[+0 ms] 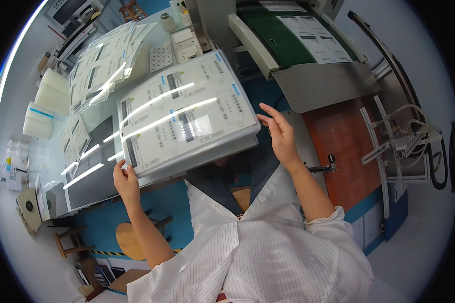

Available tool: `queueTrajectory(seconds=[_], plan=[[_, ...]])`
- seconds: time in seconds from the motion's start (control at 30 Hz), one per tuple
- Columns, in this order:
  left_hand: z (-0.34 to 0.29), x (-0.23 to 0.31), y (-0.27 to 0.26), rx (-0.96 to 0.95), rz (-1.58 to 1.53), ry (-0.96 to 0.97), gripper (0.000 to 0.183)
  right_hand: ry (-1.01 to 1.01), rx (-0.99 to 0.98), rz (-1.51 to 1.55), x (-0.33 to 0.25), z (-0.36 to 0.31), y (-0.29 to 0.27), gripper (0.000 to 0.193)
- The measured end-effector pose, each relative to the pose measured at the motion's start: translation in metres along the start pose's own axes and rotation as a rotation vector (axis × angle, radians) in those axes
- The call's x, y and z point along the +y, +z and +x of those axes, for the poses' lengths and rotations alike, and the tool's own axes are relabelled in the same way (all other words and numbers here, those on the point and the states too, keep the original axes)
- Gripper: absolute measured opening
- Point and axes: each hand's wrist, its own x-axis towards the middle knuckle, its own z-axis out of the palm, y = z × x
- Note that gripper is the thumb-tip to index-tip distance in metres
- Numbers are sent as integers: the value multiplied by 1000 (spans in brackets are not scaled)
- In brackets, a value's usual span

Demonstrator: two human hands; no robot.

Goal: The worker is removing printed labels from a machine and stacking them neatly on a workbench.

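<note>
A thick stack of clear-covered printed sheets lies at the near edge of the table, slightly turned. Glare from the lamps crosses its glossy top. My left hand is at the stack's near left corner, its fingertips against the edge and slightly apart. Beyond the right edge of the stack, my right hand is raised with fingers spread and nothing in them. A small gap separates its fingertips from the stack's right corner.
At the upper right, a green conveyor belt carries a printed sheet above a sloping metal plate. A red-brown board lies beside an aluminium frame with tubes. More film sheets and white rolls occupy the left. A wooden stool stands below.
</note>
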Motion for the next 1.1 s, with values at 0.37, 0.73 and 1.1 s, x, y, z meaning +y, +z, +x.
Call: queueTrajectory(seconds=[0.37,0.73,1.1], plan=[[38,4,41,118,12,150,41,82,216,-822,85,82,-105,53],[29,27,46,87,157,95,45,373,432,-1303,136,145,-200,60],[23,53,48,58,248,35,45,524,360,-1303,138,168,-229,58]])
